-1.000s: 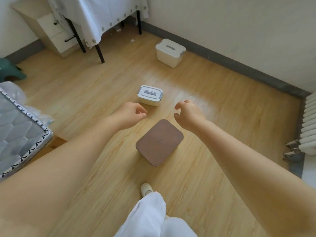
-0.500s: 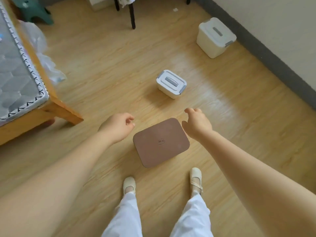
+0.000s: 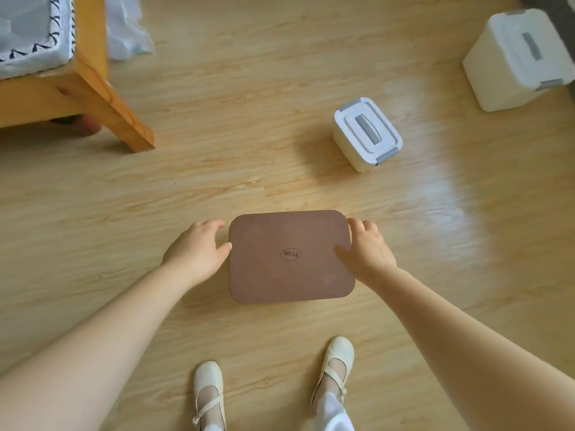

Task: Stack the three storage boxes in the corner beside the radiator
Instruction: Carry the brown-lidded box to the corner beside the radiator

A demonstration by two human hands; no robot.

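Brown-lidded box [image 3: 291, 256] near the middle of the floor [image 3: 217, 169], left hand [image 3: 197, 248] and right hand [image 3: 367, 248] clasping its short sides, thumbs on the lid. Probably rigid and light, the lid smooth, perhaps loose. Best gripped low on the walls, not by the lid.

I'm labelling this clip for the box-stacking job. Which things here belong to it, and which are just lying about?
Belong to the job:
- brown-lidded box, with the left hand and right hand at its sides
- small white box
- large white box

Just lying about:
- wooden bed frame
- mattress
- plastic bag
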